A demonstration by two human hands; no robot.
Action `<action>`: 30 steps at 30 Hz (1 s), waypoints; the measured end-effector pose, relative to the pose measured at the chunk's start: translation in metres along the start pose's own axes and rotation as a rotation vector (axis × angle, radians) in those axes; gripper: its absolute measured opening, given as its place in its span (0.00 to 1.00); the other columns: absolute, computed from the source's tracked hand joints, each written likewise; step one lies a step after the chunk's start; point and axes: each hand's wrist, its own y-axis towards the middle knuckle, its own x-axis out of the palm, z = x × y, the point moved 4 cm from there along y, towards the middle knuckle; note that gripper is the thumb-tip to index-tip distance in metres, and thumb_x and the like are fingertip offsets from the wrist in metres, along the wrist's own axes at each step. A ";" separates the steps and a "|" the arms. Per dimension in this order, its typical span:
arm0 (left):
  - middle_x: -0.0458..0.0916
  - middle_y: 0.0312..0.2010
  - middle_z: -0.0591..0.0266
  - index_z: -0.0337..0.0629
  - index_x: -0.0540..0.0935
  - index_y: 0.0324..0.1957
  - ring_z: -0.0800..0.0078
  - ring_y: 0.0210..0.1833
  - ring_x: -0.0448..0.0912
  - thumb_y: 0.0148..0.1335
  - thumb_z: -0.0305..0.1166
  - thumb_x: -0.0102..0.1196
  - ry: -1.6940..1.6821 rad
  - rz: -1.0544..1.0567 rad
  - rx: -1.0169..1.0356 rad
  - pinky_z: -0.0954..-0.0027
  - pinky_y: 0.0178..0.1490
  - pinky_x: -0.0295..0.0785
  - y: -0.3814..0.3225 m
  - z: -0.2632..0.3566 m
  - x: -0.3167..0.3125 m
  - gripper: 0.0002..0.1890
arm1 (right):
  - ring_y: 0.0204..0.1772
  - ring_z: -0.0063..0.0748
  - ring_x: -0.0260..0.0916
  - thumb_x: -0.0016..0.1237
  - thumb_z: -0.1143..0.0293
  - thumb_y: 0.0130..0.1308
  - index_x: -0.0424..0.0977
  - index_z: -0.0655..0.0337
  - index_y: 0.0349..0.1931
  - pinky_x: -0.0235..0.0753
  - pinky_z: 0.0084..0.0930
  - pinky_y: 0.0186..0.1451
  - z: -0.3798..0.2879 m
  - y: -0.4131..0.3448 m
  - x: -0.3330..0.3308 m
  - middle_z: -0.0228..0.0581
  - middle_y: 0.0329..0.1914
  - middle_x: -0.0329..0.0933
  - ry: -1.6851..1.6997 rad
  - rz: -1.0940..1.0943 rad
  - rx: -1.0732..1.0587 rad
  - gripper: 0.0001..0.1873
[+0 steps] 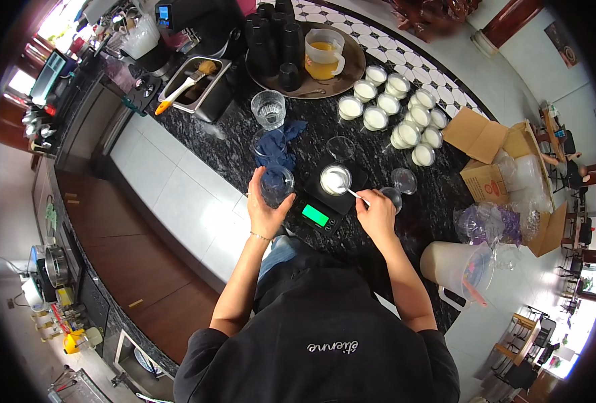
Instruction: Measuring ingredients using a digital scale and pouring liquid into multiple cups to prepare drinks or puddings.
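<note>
My left hand (268, 201) grips a clear plastic cup (278, 184) to the left of a black digital scale (337, 199) with a lit green display (315, 214). On the scale's platform stands a clear cup of white creamy filling (334, 177). My right hand (377, 211) pinches the handle of a small white spoon (356, 193), whose bowl end is in the white filling. Just past the right hand lie an open cup (392, 197) and a clear lid (404, 181). Another clear lid (341, 148) lies behind the scale.
Several filled cups (388, 104) stand at the back right, near a round tray (348, 75) with a jug of yellow liquid (323, 56). A blue cloth (290, 133) and a drinking glass (269, 110) lie ahead. At right are a cardboard box (484, 181) and a large pitcher (449, 264).
</note>
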 end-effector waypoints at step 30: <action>0.69 0.53 0.46 0.37 0.51 0.63 0.53 0.55 0.69 0.36 0.31 0.69 -0.006 -0.276 0.139 0.63 0.57 0.64 0.010 0.025 0.045 0.52 | 0.26 0.39 0.73 0.51 0.75 0.51 0.76 0.60 0.30 0.72 0.29 0.27 -0.047 0.007 -0.025 0.37 0.25 0.73 0.161 0.062 -0.188 0.05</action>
